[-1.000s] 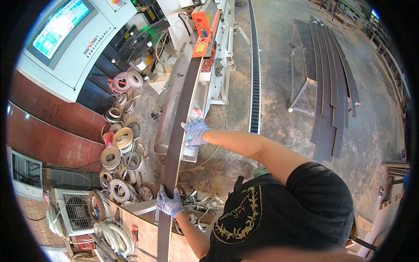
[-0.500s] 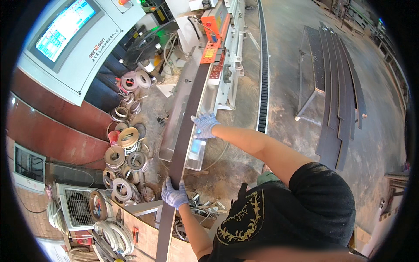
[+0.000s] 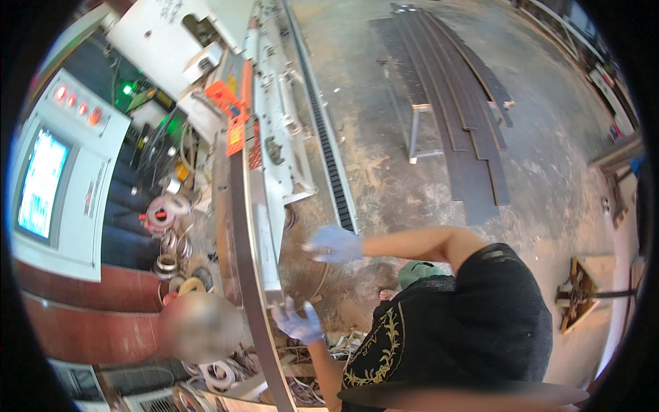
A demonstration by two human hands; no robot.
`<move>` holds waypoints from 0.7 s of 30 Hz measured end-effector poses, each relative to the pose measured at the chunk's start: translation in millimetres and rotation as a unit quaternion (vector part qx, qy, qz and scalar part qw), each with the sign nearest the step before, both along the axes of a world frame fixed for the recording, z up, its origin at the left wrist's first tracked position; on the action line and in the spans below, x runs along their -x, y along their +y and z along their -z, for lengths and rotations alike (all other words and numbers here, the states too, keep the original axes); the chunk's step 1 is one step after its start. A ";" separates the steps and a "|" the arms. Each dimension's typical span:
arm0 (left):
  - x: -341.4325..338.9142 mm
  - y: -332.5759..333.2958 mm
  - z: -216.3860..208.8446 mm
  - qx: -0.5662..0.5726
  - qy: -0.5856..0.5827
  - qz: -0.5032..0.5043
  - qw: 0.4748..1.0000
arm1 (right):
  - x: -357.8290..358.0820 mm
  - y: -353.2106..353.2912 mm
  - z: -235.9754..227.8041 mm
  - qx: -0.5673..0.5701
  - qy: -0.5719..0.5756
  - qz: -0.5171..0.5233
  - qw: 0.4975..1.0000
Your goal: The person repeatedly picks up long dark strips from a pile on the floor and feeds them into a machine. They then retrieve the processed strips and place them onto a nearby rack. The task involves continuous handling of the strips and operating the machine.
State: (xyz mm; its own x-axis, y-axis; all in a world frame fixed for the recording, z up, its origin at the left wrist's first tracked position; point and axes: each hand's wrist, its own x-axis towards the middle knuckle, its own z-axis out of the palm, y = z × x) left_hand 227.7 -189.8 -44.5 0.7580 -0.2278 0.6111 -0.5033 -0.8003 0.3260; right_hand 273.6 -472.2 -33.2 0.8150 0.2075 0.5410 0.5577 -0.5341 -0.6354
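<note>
A long dark-brown board [image 3: 241, 223] with a pale edge runs from under the orange guard [image 3: 235, 134] of a white machine [image 3: 278, 147] down to the lower edge of the view. Just right of that edge is my left hand [image 3: 299, 323], in a pale glove, fingers spread and holding nothing; whether its fingertips touch the board I cannot tell. Farther up and to the right, my right hand [image 3: 336, 246], gloved too, is in the air apart from the board. Its fingers are stretched toward the board, slightly blurred, with nothing in them.
A control cabinet with a lit screen [image 3: 43, 189] stands at the left. Rolls of banding tape [image 3: 165, 213] lie on the floor beyond the board. Long dark boards [image 3: 453, 117] rest on a metal stand [image 3: 415, 134] at the right. A black track [image 3: 322, 123] runs along the floor.
Both hands have come off the board; my right hand has drawn back to the right. The view has turned, so the machine and the stacked boards appear farther left.
</note>
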 end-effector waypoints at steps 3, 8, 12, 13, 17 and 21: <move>42.5 -23.9 37.4 0.177 0.095 0.110 0.973 | 117.0 -80.9 23.7 0.021 0.047 0.140 0.989; 81.5 -51.3 92.2 0.125 0.384 0.034 0.914 | 259.4 -218.7 73.1 0.029 0.392 0.619 0.680; 89.5 -84.8 114.9 0.092 0.467 0.054 0.878 | 321.6 -280.5 111.4 -0.064 0.504 0.701 0.499; 92.5 -95.9 116.4 0.098 0.464 0.062 0.878 | 327.1 -292.5 116.6 -0.071 0.502 0.715 0.481; 112.7 -124.8 101.7 0.044 0.476 0.068 0.876 | 324.5 -337.7 117.7 -0.102 0.481 0.732 0.471; 144.9 -138.4 90.2 -0.008 0.485 0.041 0.874 | 275.4 -406.4 104.0 -0.080 0.431 0.702 0.562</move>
